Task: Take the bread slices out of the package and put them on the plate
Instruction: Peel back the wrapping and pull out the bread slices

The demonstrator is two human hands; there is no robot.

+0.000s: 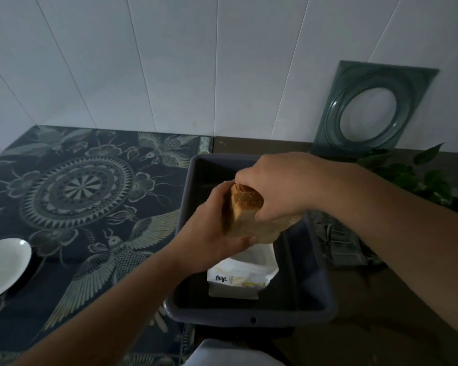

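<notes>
Now both hands (251,207) on bread (245,215) w/ package (245,270) in bin (315,299).

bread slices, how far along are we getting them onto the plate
Done: nothing is on the white plate yet. In hand: both the left hand and right hand grip the bread, partly out of the white package in the grey tray. Left: separating the slices and carrying them over to the plate.

A stack of golden-crusted bread slices (245,207) is held tilted, half out of a white paper package (245,270). A round white ceramic plate (3,268) is set well apart at the left.
</notes>
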